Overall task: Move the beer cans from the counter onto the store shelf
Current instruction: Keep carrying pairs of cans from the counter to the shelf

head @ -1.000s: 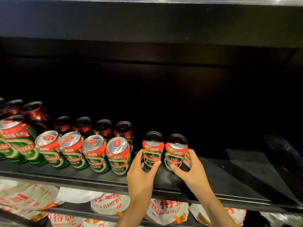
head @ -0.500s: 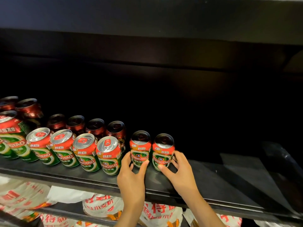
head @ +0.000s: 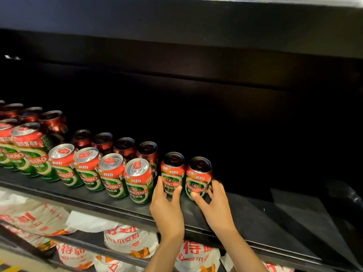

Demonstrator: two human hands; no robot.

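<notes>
Black store shelf (head: 255,218) runs across the view under a dark overhang, with white flour bags (head: 129,240) on the level below. Along its left half stand rows of green-and-red Tsingtao beer cans (head: 86,169). At the right end, 2 cans stand upright side by side: the left hand (head: 167,211) pinches the left can (head: 172,173) between thumb and fingers, and the right hand (head: 214,207) curls round the right can (head: 198,178).

The far row of cans (head: 123,147) sits in shadow, labels unreadable; the leftmost cans (head: 4,152) and the flour bags (head: 196,256) below are cut off by the frame's edges.
</notes>
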